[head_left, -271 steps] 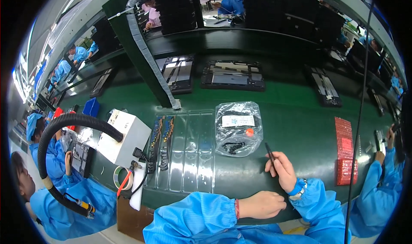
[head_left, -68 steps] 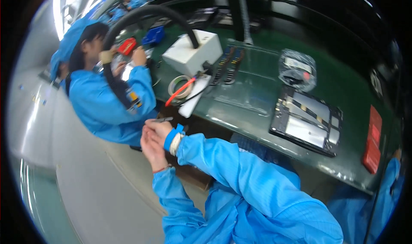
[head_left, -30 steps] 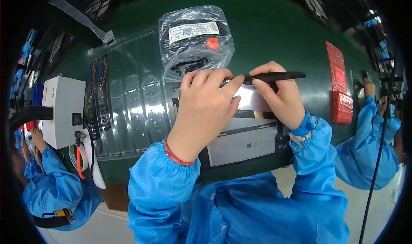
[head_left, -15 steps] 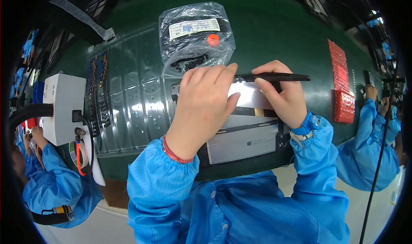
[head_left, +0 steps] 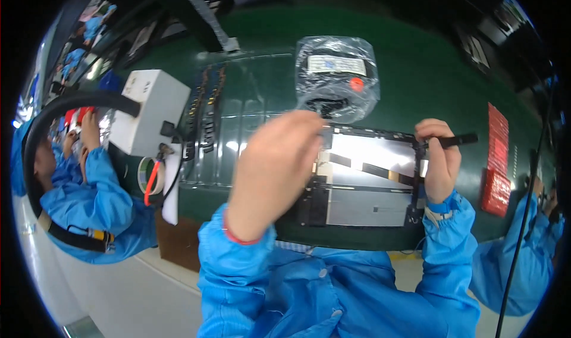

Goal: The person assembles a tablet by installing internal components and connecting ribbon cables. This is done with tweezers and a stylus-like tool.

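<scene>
An opened flat electronic device (head_left: 372,206) lies in front of me, with a black frame and silver panels inside it. At its right edge my right hand (head_left: 441,165) grips a slim black stick-like tool (head_left: 461,140), whose end points out to the right. The fingers of this hand are close to the frame's upper right corner. My left hand (head_left: 276,168) is smeared by motion over the device's left side and covers part of it. Its fingertips are near the upper left corner; whether they hold anything does not show.
Beyond the device lies a clear plastic bag (head_left: 338,70) of black parts. Left of it are a clear tray (head_left: 256,94) with dark strips (head_left: 208,109), a white box (head_left: 151,109) with a hose, and a tape roll (head_left: 143,174). Red bubble wrap (head_left: 496,192) lies right. Co-workers sit on both sides.
The view has swung left, shifting the scene rightward. My left hand has left the device's upper edge middle for its left side. My right hand, still holding the black tool, is now at the right corner.
</scene>
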{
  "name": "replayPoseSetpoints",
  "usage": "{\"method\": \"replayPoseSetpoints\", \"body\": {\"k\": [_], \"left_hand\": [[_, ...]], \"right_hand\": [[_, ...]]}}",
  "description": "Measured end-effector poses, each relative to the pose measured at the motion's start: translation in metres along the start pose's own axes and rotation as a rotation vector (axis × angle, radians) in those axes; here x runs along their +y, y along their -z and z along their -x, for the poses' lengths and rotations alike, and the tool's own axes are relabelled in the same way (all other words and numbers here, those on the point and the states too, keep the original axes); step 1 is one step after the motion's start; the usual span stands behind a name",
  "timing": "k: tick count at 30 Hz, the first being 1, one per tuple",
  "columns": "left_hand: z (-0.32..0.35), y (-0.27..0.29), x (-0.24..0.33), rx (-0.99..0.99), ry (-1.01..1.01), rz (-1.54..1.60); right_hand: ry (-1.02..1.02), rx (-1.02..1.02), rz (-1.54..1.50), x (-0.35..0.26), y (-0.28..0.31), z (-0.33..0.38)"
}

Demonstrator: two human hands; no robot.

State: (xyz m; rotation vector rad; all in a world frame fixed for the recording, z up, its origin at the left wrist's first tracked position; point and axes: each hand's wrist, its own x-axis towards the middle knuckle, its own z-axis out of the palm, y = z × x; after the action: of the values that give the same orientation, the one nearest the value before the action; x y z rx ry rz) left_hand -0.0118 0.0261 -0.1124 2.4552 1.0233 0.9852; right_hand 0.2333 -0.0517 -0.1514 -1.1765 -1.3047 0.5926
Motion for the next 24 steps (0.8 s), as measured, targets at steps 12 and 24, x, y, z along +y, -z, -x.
{"method": "replayPoseSetpoints", "body": {"k": [12, 24], "left_hand": [[-0.025, 0.065, -0.169, -0.254, 0.179, -0.692], [-0.015, 0.06, -0.167, -0.24, 0.154, -0.707]], "right_hand": [[-0.074, 0.133, 0.044, -0.003, -0.008, -0.002], [-0.077, 0.062, 0.052, -0.006, -0.01, 0.0]]}}
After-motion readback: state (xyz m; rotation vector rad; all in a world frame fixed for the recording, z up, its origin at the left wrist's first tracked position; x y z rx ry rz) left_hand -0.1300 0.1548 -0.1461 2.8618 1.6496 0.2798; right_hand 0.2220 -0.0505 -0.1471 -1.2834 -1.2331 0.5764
